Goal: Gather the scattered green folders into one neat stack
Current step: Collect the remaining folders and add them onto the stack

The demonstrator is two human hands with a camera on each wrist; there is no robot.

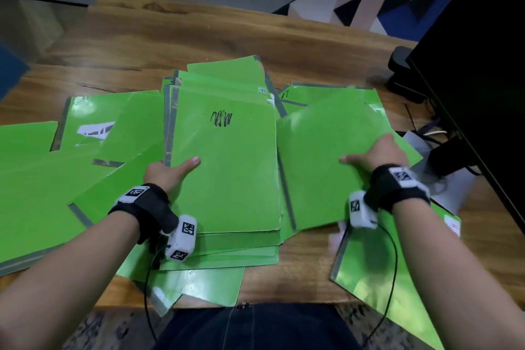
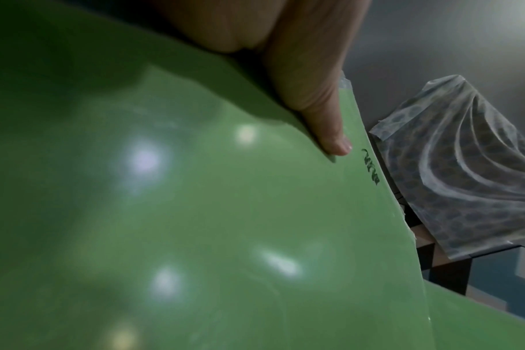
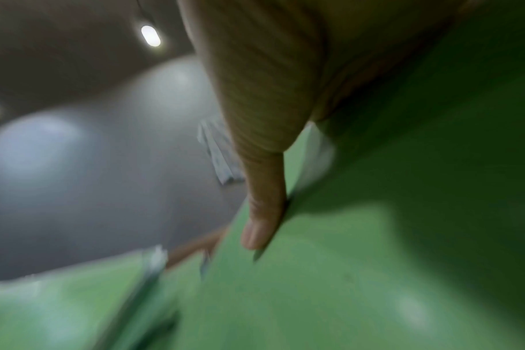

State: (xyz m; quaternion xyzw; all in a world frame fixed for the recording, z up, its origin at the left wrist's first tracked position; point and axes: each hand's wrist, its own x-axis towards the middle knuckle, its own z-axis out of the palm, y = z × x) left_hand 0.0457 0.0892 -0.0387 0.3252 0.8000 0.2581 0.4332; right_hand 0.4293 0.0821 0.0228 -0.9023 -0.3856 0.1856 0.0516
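Landmark: the scribbled folder [image 1: 224, 167], lying on top of the centre stack [image 1: 227, 244] on the wooden desk [image 1: 170, 37].
Left hand: the left hand [image 1: 167, 172] is gripping the near-left edge of the scribbled folder, thumb [image 2: 324, 123] lying flat on the cover and the other fingers tucking under, out of sight.
Right hand: the right hand [image 1: 377, 155] is holding a loose folder [image 1: 335, 156] just right of the scribbled folder, thumb [image 3: 264, 213] pressing on top, fingers going underneath.
Where the rest is lying: more green folders [image 1: 37, 179] are fanning out left of the scribbled folder, with others beyond it and near right of it.
Doing it well: I judge the loose folder is heading onto the scribbled folder; the left hand should be pinning the stack while the right is sliding its folder over, spine matching spine, then squaring corners.
Risk: glossy covers are likely sliding easily, so a hard push could be skewing the stack.
Hard to see: the right wrist view is blurring; how many folders each hand is holding cannot be told; a dark monitor [image 1: 483, 65] is cutting off the desk far right of the scribbled folder.
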